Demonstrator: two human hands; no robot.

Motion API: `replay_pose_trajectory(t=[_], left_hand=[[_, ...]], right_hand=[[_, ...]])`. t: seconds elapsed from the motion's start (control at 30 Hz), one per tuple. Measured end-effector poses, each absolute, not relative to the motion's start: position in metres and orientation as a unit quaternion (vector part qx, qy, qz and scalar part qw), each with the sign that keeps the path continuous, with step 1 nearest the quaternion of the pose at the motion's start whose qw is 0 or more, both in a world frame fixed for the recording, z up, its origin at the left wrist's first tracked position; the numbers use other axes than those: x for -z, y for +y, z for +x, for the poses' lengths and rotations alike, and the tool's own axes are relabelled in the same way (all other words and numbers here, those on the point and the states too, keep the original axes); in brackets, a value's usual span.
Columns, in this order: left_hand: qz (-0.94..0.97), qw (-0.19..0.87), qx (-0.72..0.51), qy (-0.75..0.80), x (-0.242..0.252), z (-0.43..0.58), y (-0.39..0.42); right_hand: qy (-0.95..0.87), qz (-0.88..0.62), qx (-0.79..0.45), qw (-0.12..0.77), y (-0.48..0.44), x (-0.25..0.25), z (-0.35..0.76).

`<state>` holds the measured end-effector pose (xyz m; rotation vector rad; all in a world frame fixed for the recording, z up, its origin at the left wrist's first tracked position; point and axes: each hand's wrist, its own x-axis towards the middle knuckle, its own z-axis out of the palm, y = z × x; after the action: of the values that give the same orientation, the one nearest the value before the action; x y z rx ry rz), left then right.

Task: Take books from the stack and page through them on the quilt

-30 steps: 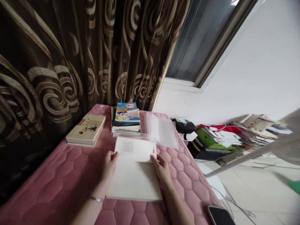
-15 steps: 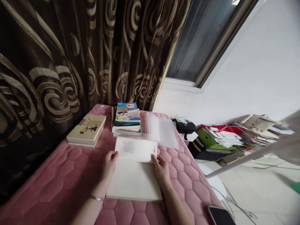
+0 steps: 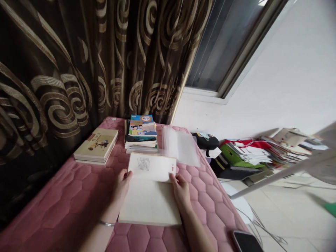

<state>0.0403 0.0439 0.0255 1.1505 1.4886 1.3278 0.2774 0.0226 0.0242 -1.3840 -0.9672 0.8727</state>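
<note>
An open book (image 3: 149, 206) lies on the pink quilted mattress, its upper page printed with a small block of text and its lower page nearly blank. My left hand (image 3: 123, 182) grips the book's left edge, thumb on the upper page. On the opposite edge, my right hand (image 3: 180, 185) pinches the book, its thumb near a small red mark. Both hands are closed on the book; the fingers beneath it are hidden. A bracelet (image 3: 106, 223) circles my left wrist.
Beige-covered books (image 3: 98, 145) are stacked at the left, and a stack topped by a blue textbook (image 3: 143, 126) stands beyond the open book. Clear plastic sheets (image 3: 183, 147) lie beside it. A phone (image 3: 246, 241) rests at the mattress's right edge, near a fan (image 3: 278, 175).
</note>
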Motion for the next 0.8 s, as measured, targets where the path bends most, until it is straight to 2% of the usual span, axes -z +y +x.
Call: replay_pose_trajectory(t=[0.2,0.47,0.67,0.8], left_hand=[[0.484,0.349,-0.507,0.622,-0.0219,0.0408,0.0462],[0.477,0.371,-0.520,0.604,-0.0224,0.0410,0.0435],[0.479,0.370,-0.514,0.607,-0.0216,0.0419,0.0452],[0.476,0.363,-0.513,0.616,-0.0245,0.0431,0.0458]], right_hand=[[-0.413,-0.595,-0.373,0.580,0.0246,-0.0215,0.2789],[-0.411,-0.599,-0.364,0.583,0.0245,-0.0248,0.2767],[-0.409,-0.556,-0.444,0.571,0.0203,-0.0271,0.2809],[-0.404,-0.551,-0.451,0.575,0.0241,-0.0189,0.2827]])
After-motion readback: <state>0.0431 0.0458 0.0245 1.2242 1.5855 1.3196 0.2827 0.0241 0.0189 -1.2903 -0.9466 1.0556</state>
